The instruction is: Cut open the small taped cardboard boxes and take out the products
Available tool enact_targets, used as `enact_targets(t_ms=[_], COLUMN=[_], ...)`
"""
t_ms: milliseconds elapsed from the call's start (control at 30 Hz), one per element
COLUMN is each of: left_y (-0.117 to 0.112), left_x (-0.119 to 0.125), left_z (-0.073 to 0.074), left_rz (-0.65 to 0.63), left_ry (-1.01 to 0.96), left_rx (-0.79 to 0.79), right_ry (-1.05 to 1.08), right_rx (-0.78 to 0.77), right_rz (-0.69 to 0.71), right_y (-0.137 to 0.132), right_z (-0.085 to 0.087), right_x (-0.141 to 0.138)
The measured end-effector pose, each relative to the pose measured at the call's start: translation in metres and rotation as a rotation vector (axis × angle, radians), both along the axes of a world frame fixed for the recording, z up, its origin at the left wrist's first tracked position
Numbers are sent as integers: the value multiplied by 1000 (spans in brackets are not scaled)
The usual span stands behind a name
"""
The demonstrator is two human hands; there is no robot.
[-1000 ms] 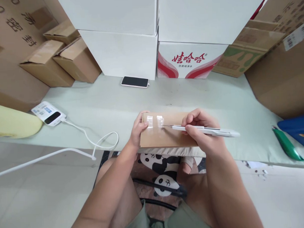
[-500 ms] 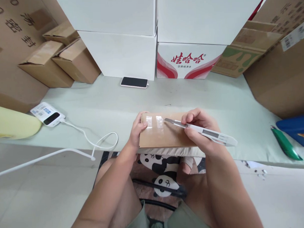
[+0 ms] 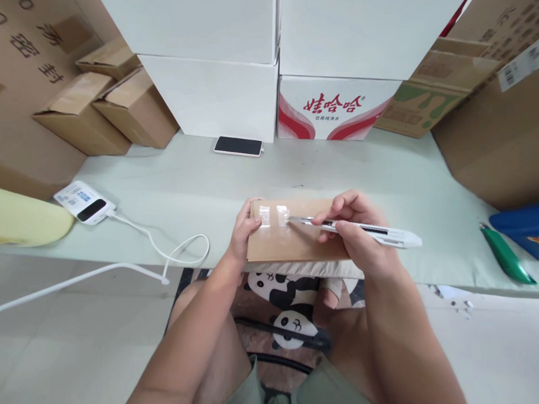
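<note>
A small brown cardboard box lies at the table's front edge. My left hand grips its left end, thumb on top and fingers around the far side. Two pieces of clear tape cross the left part of its top. In my right hand is a white utility knife, held between thumb and fingers with its blade out. The blade tip points left and is at the right edge of the right-hand tape piece; whether it cuts in cannot be made out.
White cartons and a red-and-white carton stand along the back. A phone lies before them. To the left are a cabled white device and brown boxes. A green-handled tool and blue container sit right.
My right hand has turned the knife, so its handle lies flatter and its blade tip has shifted slightly left and down to the tape's edge. My left hand and the box stay put.
</note>
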State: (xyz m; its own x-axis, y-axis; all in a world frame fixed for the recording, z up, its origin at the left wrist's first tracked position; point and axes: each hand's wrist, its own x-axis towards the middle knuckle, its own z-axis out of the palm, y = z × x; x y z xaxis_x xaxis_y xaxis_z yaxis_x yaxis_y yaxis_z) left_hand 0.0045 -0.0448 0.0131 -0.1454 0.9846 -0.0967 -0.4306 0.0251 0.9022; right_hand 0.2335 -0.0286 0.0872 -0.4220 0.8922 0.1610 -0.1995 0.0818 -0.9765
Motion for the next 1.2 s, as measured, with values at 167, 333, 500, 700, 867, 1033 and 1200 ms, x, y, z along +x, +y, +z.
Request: enact_targets(t_ms=[167, 333, 500, 700, 867, 1033, 1200], left_y=[-2, -2, -1, -2, 0, 0, 0], left_x=[1, 1, 1, 2, 1, 0, 0], left_z=[2, 3, 3, 4, 3, 0, 0], left_rz=[-2, -3, 3, 8, 11, 4, -3], left_ry=[7, 8, 7, 7, 27, 21, 1], left_rx=[-2, -4, -4, -7, 2, 9, 3], right_ry=[-80, -58, -4, -43, -81, -38, -16], right_rx=[66, 95, 80, 44, 0, 14, 9], right_rz=[-48, -59, -93, -175, -213, -204, -223], right_y=[0, 1, 1, 1, 1, 1, 3], right_z=[-5, -1, 6, 3, 7, 4, 4], right_x=[5, 0, -7, -6, -9, -10, -6])
